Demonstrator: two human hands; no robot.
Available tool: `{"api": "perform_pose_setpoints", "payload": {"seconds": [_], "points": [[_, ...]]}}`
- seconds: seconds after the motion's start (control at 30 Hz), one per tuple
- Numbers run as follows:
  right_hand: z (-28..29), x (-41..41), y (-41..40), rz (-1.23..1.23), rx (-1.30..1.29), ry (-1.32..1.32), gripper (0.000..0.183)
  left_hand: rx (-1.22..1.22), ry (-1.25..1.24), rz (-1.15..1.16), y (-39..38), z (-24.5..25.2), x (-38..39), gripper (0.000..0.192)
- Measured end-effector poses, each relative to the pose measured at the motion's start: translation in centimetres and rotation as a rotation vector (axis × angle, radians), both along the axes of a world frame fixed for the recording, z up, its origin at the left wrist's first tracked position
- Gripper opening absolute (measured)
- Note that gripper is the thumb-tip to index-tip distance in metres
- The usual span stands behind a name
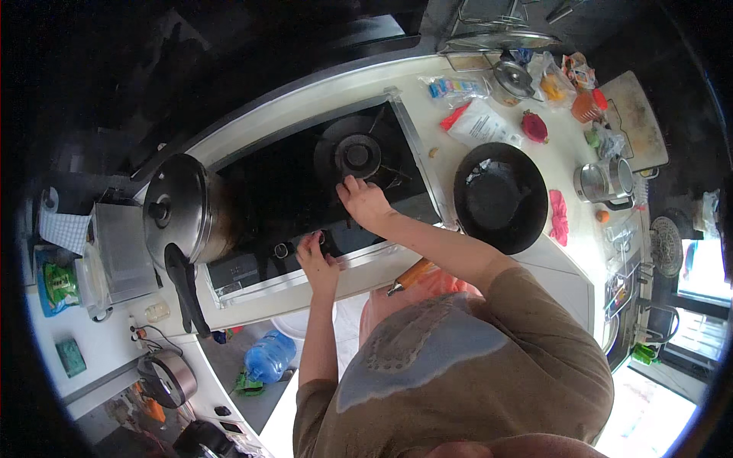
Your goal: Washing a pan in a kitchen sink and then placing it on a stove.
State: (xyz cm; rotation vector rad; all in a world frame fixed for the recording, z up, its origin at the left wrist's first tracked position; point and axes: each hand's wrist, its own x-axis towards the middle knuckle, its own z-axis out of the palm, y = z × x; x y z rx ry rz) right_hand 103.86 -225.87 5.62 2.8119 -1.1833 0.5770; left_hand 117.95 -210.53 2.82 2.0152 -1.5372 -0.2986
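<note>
On the black glass gas cooktop, my left hand has its fingertips on a control knob at the front edge. A second knob sits just left of it. My right hand is at the near edge of the right burner, fingers curled downward. Whether those fingers hold anything is hidden by the hand. No pan stands on this burner. Right of the cooktop lies a black wok, its inside shiny. A wooden handle juts past the counter edge under my right forearm.
A lidded steel pressure cooker stands at the cooktop's left, its black handle toward me. Right of the wok are a pink cloth and a glass kettle. A halved dragon fruit and a plastic packet lie behind it.
</note>
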Motion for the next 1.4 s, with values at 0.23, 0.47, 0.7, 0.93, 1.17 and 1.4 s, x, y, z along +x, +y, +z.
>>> {"api": "perform_pose_setpoints", "payload": {"seconds": [0.23,0.47,0.7,0.93,1.17,1.4], "points": [[-0.1,2.1,0.8,-0.066,0.092,0.126,0.029,0.302,-0.214,-0.137,-2.2,0.6,2.9,0.051],[0.2,3.4,1.0,-0.115,0.088,0.182,0.031,0.394,-0.288,-0.183,-4.7,1.0,3.6,0.036],[0.9,4.5,1.0,-0.117,0.139,0.246,0.026,0.41,-0.327,-0.152,-5.1,-0.3,3.3,0.027],[0.9,5.8,1.4,-0.117,0.084,0.279,0.024,0.34,-0.344,-0.021,-5.1,-3.5,3.0,0.024],[1.2,5.0,1.6,-0.077,0.1,0.237,0.031,0.353,-0.254,-0.042,-5.5,-2.2,2.2,0.017],[9.3,-2.0,3.5,0.023,0.153,-0.405,0.032,0.285,-0.288,-0.072,-5.0,-2.5,2.6,0.025]]}}
